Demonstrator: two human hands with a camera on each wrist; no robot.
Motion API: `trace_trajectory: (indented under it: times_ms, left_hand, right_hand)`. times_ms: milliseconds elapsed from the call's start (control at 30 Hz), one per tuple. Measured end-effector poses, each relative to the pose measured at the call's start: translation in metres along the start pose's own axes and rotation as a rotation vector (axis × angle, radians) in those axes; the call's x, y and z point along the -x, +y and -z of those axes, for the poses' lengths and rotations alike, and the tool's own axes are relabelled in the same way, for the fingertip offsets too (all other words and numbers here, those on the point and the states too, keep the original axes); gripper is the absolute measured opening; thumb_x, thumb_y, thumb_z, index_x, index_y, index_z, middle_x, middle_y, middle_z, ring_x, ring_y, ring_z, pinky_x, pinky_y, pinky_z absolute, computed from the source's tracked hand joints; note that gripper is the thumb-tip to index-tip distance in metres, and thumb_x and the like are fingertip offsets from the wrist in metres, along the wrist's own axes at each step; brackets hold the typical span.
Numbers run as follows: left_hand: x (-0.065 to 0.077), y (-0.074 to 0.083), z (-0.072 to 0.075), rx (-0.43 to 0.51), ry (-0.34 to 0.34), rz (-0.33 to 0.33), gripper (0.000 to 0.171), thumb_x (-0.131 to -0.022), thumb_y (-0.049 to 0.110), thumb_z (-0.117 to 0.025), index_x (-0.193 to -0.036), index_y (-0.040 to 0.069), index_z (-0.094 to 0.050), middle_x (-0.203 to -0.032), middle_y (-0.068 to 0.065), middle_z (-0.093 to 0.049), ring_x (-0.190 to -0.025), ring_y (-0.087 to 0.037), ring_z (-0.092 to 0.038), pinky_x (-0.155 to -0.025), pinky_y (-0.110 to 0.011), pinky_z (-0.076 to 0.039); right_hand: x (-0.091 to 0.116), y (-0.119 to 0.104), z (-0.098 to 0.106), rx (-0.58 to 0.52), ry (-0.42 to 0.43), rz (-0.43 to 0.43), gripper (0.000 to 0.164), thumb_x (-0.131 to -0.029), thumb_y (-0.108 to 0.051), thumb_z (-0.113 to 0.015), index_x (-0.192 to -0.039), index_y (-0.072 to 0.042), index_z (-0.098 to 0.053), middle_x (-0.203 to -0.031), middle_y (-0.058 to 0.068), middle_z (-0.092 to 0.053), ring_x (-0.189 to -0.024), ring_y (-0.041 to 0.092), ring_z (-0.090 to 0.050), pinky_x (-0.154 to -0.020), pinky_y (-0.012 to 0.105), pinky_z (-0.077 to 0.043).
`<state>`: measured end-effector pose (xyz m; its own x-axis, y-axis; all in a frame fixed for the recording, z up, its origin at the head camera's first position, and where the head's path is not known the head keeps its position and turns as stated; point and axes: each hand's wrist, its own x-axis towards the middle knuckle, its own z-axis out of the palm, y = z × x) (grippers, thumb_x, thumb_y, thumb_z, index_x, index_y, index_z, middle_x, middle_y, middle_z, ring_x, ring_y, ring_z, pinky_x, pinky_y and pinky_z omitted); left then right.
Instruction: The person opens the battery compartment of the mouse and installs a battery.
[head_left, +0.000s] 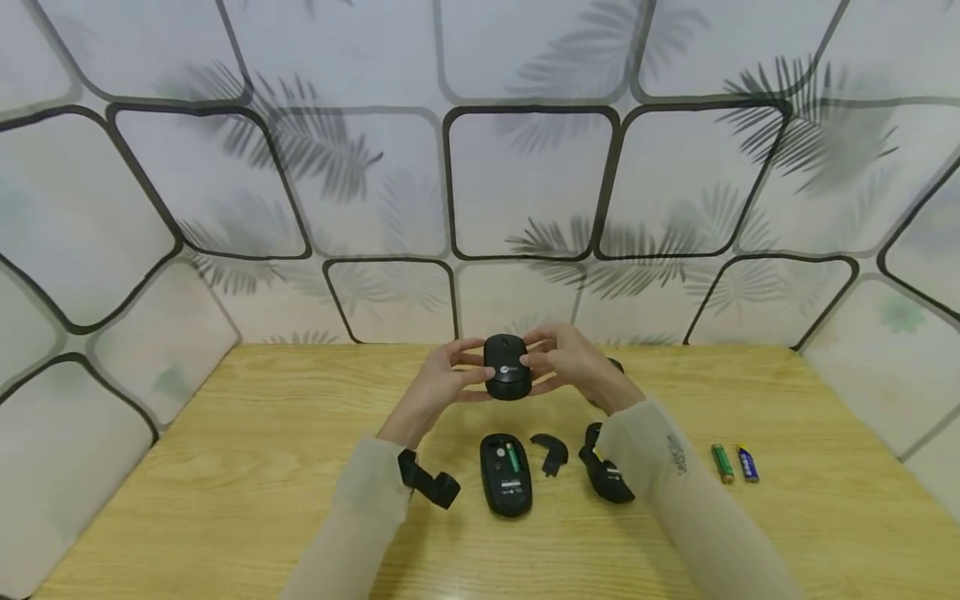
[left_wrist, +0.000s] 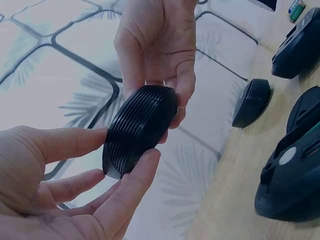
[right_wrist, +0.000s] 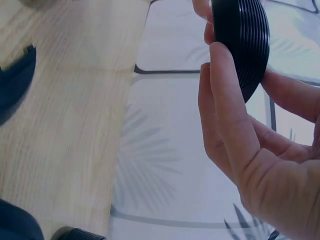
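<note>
Both hands hold a black computer mouse (head_left: pixel 507 367) between them, raised above the far part of the table with its top and white logo toward the head camera. My left hand (head_left: pixel 442 382) pinches one side between thumb and fingers. From the opposite side, my right hand (head_left: pixel 573 362) grips it with thumb and fingertips. Ribbed grooves show along the side of the mouse (left_wrist: pixel 140 131) in the left wrist view. Below the hands an opened mouse (head_left: pixel 507 492) lies underside up, a green battery (head_left: pixel 513 457) in its compartment. Beside it rests a curved black cover (head_left: pixel 552 454).
Another mouse (head_left: pixel 611 485) lies underside up by the right sleeve, partly covered by the wrist camera. Farther back, a dark ribbed mouse (left_wrist: pixel 252 102) is mostly behind the right wrist in the head view. A green battery (head_left: pixel 722 463) and a blue battery (head_left: pixel 747 464) lie at right. Patterned cloth (head_left: pixel 525 183) hangs behind the wooden table (head_left: pixel 247 475).
</note>
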<state>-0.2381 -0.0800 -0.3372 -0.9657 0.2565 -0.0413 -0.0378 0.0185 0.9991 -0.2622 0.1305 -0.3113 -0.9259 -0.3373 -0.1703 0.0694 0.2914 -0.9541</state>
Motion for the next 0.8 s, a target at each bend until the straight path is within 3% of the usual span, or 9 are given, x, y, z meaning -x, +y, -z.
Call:
trace_trajectory:
  times_ms: [233, 800]
  left_hand:
    - [0.011, -0.008, -0.003, 0.014, -0.005, -0.009, 0.054, -0.096, -0.004, -0.064, -0.147, -0.001, -0.048, -0.131, -0.028, -0.050, -0.111, -0.039, -0.062, -0.084, -0.046, -0.062]
    - [0.023, -0.009, -0.011, 0.021, -0.013, -0.017, 0.057, -0.093, -0.005, -0.067, -0.146, -0.001, -0.050, -0.128, -0.026, -0.052, -0.105, -0.033, -0.065, -0.088, -0.051, -0.060]
  right_hand:
    - [0.013, 0.007, -0.005, -0.024, 0.005, 0.007, 0.045, -0.100, 0.003, -0.057, -0.143, 0.013, -0.043, -0.123, 0.032, -0.058, -0.092, 0.034, -0.070, -0.075, 0.044, -0.065]
    - [0.034, 0.017, -0.008, -0.032, 0.020, 0.059, 0.046, -0.101, 0.001, -0.058, -0.143, 0.012, -0.041, -0.135, 0.034, -0.045, -0.099, 0.034, -0.066, -0.074, 0.046, -0.065]
